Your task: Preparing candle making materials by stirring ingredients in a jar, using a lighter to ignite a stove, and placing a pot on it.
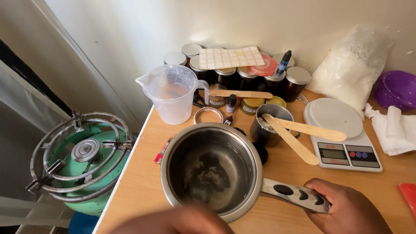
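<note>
A steel saucepan (pixel 212 171) sits on the wooden table (pixel 138 190), with some pale residue on its dark bottom. My right hand (pixel 346 208) grips its metal handle (pixel 294 195) at the lower right. My left hand (pixel 173 222) is blurred at the bottom edge, just in front of the pan's rim; I cannot tell whether its fingers are closed. Behind the pan stands a small metal cup (pixel 271 123) holding two flat wooden sticks (pixel 299 136) and some white stuff.
A clear plastic measuring jug (pixel 173 93), several dark jars with metal lids (pixel 242 73), a small dropper bottle (pixel 284 63), a white kitchen scale (pixel 342 134), a bag of white flakes (pixel 351 65), a purple bowl (pixel 396 89). A green gas burner (pixel 82 158) stands left of the table.
</note>
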